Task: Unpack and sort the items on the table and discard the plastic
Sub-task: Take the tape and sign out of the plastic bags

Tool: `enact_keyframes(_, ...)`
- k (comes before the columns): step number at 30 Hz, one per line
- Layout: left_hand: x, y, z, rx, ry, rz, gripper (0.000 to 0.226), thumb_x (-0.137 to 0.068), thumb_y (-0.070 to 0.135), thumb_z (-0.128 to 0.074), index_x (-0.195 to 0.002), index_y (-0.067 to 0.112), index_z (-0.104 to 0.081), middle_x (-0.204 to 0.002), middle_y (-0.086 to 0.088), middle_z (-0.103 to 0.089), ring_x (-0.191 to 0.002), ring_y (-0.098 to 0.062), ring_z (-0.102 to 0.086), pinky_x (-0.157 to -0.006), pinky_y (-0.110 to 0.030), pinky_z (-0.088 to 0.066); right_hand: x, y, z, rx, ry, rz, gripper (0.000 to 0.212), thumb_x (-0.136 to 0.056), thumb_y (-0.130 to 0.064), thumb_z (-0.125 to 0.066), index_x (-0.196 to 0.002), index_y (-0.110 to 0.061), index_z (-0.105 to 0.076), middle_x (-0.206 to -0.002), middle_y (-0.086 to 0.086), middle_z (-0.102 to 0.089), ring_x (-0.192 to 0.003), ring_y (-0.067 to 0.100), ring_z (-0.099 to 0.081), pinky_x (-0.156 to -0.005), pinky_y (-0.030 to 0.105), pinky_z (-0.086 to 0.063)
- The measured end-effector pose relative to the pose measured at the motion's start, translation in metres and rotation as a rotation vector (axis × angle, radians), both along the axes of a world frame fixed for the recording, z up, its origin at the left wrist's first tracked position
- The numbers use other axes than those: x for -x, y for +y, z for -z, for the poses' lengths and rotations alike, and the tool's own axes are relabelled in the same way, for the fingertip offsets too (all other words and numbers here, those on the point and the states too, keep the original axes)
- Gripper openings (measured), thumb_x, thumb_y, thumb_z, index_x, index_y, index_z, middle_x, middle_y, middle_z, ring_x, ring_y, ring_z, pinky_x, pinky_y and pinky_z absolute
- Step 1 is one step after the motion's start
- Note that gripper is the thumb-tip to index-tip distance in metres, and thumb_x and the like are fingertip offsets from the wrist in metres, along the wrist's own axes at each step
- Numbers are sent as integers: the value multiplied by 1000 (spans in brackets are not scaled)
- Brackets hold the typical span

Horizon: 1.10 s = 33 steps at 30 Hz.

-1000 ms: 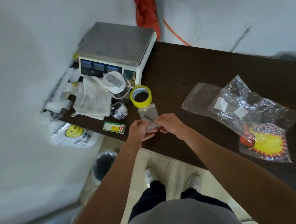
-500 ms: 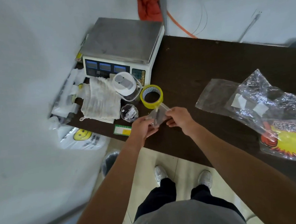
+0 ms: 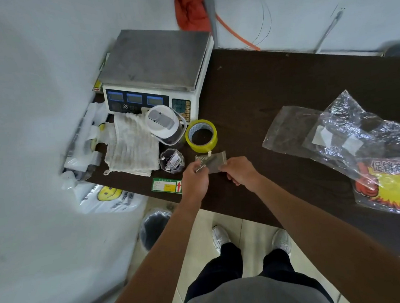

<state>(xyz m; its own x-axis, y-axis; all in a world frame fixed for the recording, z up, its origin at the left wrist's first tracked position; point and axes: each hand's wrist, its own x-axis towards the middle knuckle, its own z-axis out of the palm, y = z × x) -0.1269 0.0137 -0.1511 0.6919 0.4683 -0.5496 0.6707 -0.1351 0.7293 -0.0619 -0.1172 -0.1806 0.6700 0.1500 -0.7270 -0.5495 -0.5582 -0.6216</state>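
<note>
A small clear plastic bag (image 3: 213,161) is held just above the dark table (image 3: 272,87), near its front edge. My right hand (image 3: 239,172) pinches the bag's right lower corner. My left hand (image 3: 194,177) is at the bag's left end, its fingertips closed on a small thin metal piece (image 3: 200,168) that sticks out of the bag. To the right lie larger clear plastic bags (image 3: 335,132), one with a red and yellow printed label (image 3: 395,185). A small clear cup (image 3: 171,161) holding small parts stands left of my left hand.
A weighing scale (image 3: 155,67) stands at the back left. In front of it are a lidded jar (image 3: 164,124), a yellow tape roll (image 3: 201,134), a white cloth (image 3: 132,146) and a green label (image 3: 166,185). A black bin (image 3: 154,228) is on the floor below the table edge.
The small bag has gone from upright to lying flat between my hands. My left hand now pinches a thin metal piece at the bag's left end. The camera shifted slightly.
</note>
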Motion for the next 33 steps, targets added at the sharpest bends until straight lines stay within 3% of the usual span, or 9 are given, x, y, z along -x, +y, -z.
enact_keyframes(2, 0, -4, -6, -45, 0, 46, 48, -95, 20, -55, -143, 18, -52, -131, 1, -60, -108, -14, -56, -90, -29, -39, 3, -1, -2, -17, 9, -42, 20, -92, -27, -64, -78, -12, -65, -62, 6, -61, -45, 16, -49, -44, 26, -41)
enact_keyframes(5, 0, -13, -13, -70, -29, 119, 54, -92, 25, -57, -145, 20, -51, -139, 0, -56, -126, -19, -52, -105, -38, -41, 5, -1, -4, -22, 10, -57, 26, -92, -32, -59, -85, -9, -70, -62, 5, -63, -45, 16, -50, -47, 28, -42)
enact_keyframes(9, 4, -27, -17, -62, -64, 182, 56, -83, 42, -53, -135, 22, -59, -134, 1, -61, -123, -17, -56, -106, -39, -44, 8, -8, -7, 61, -6, -105, 32, -94, -34, -53, -87, -10, -72, -66, 5, -67, -52, 17, -57, -53, 32, -48)
enact_keyframes(13, 8, -45, -12, -30, -79, 179, 28, -97, 24, -57, -122, 18, -67, -119, 2, -68, -113, -13, -62, -94, -28, -46, 11, -36, -9, 77, -11, -72, 25, -97, -28, -52, -89, -11, -69, -69, 5, -66, -58, 16, -59, -61, 33, -50)
enact_keyframes(16, 9, -62, -7, 13, -55, 188, 17, -95, 28, -58, -106, 27, -71, -107, 8, -71, -105, -11, -65, -99, -37, -51, 15, -64, -10, 87, -79, -137, 24, -101, -24, -50, -95, -9, -67, -75, 7, -65, -62, 16, -59, -70, 35, -52)
enact_keyframes(19, 8, -85, -4, 45, -47, 223, 12, -91, 33, -58, -94, 35, -70, -101, 10, -72, -100, -9, -67, -98, -43, -53, 22, -93, -9, 65, -136, -81, 22, -102, -25, -49, -99, -13, -67, -75, 6, -66, -62, 14, -60, -68, 35, -52)
enact_keyframes(22, 6, -111, -6, 84, -56, 258, 12, -94, 31, -58, -94, 34, -70, -98, 9, -73, -95, -7, -68, -96, -41, -54, 28, -122, -9, 127, -252, -14, 21, -101, -27, -48, -106, -18, -66, -81, 2, -69, -70, 15, -65, -71, 38, -55)
enact_keyframes(27, 4, -153, -6, 102, -11, 391, 13, -97, 32, -56, -100, 32, -69, -102, 9, -72, -96, -6, -68, -95, -40, -55, 42, -182, -5, 275, -494, 133, 24, -94, -22, -55, -117, -17, -62, -111, 0, -65, -103, 19, -60, -85, 32, -44)
enact_keyframes(33, 6, -206, -2, 131, 40, 539, 17, -94, 33, -56, -102, 33, -71, -106, 11, -70, -104, -7, -65, -98, -41, -53, 56, -236, 4, 299, -577, 141, 25, -93, -21, -58, -117, -15, -62, -113, 2, -67, -103, 21, -63, -90, 41, -52)
